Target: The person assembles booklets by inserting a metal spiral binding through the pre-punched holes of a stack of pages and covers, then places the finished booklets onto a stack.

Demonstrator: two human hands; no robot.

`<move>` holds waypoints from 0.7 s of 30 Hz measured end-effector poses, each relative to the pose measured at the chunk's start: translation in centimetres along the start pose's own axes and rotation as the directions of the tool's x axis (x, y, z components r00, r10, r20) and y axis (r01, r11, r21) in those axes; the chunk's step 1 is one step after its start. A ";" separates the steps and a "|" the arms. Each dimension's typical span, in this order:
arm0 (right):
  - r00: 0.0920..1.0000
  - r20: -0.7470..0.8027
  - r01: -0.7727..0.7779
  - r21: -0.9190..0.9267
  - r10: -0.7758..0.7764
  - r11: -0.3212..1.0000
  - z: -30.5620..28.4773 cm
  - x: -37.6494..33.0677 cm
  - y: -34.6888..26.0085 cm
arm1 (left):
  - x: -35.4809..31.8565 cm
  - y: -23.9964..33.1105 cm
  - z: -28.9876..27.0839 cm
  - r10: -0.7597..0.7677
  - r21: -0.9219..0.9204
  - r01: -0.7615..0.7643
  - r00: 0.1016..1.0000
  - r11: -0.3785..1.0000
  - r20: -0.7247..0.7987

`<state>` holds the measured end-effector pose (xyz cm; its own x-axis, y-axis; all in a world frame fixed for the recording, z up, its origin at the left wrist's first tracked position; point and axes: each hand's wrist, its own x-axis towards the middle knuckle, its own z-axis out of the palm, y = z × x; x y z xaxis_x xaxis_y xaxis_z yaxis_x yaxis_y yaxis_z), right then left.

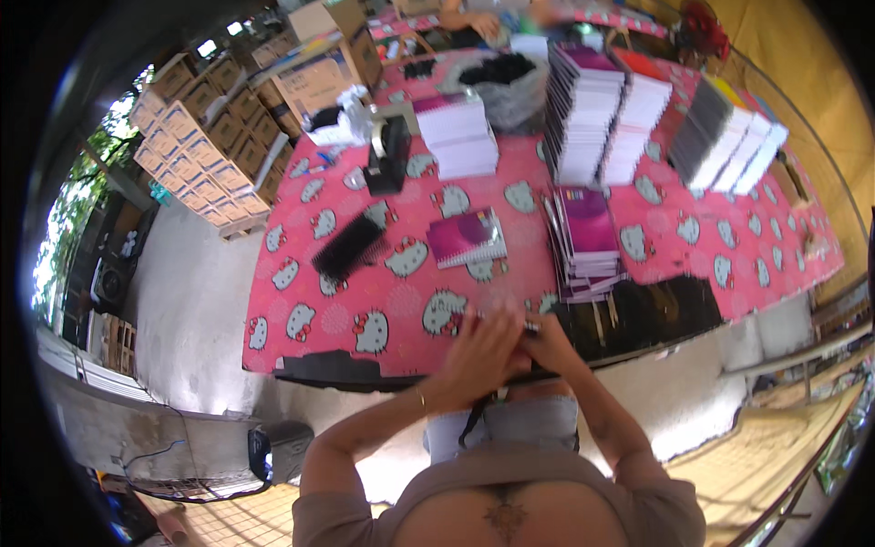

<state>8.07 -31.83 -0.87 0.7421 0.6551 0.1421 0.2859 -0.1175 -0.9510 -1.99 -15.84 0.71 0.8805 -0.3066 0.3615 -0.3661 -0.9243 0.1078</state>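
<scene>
Something small and dark (530,325) sits pinched between my two hands at the near edge of the table; it is too blurred for me to tell what it is. My left hand (481,351) and right hand (550,342) are pressed together around it, fingers closed, just above the table's edge.

Beyond my hands, the table (383,310) wears a pink cloth with white cartoon cats. A single spiral notebook with a magenta cover (468,237) lies flat just ahead, and a black bundle of binding combs (349,244) lies to its left. To the right, a short stack of purple-covered notebooks (586,239) stands near the edge. Farther back are taller stacks of notebooks (583,109), a black tape dispenser (390,153), and a bag of dark pieces (506,82). Cardboard boxes (205,137) are piled off to the left.
</scene>
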 end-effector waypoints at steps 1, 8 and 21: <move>1.000 0.004 0.029 0.064 -0.030 0.998 0.1 -0.2 0.5 | 2.1 -0.7 -0.9 -0.024 -0.001 0.024 1.000 1.000 0.010; 0.999 0.018 -0.039 0.029 0.039 0.999 -0.2 0.1 0.3 | 0.4 0.7 -0.8 -0.038 -0.027 0.034 0.983 0.999 -0.181; 0.999 0.032 -0.002 0.054 0.000 0.999 -6.4 -1.7 -4.1 | 4.6 -1.2 -2.2 -0.011 -0.169 -0.033 0.968 0.985 -0.249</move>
<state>9.53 -37.24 4.50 0.7222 0.6787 0.1334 0.2515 -0.0780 -0.9647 1.88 -15.60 4.34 0.7818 -0.2304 0.5794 -0.4403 -0.8620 0.2513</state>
